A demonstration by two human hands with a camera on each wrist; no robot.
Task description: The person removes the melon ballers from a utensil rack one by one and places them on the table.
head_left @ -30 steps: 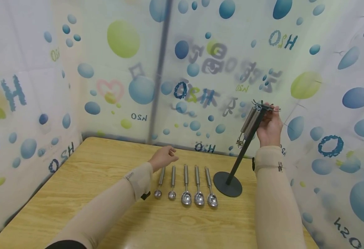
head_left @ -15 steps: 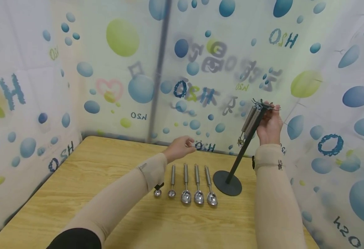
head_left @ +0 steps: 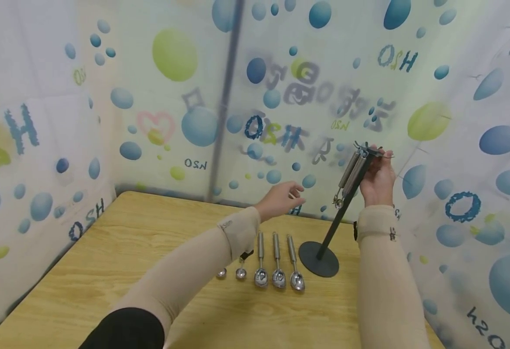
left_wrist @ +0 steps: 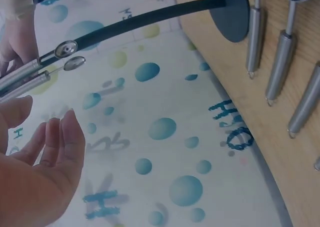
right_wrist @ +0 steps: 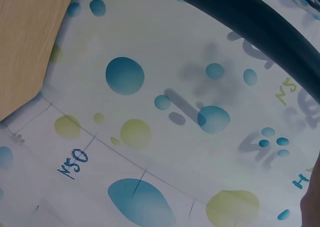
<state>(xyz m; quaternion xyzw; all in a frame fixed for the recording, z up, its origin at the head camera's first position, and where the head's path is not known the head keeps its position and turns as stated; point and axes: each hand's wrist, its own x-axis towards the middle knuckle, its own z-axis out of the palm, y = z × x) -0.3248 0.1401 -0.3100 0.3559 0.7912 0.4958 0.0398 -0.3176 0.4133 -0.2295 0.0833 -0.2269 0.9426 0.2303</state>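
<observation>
A dark utensil stand with hooks round its top leans on the table's right side. My right hand grips it at the top, fingers curled up under the hooks. Two metal scoops with small heads hang from the hooks, heads down. To their left, my left hand is in the air with fingers loosely bent and nothing in it. In the left wrist view its fingertips point toward the hanging scoops, a short gap away. The right wrist view shows only an edge of the right hand.
Several more scoops lie in a row on the wooden table. Three have larger oval heads, such as the middle scoop; two small-headed ones, including the small scoop, are partly hidden by my left sleeve. Printed curtains surround the table.
My left hand has moved right, from above the leftmost small scoop to a spot nearer the stand, its fingers spreading. The right hand and stand have stayed in place.
</observation>
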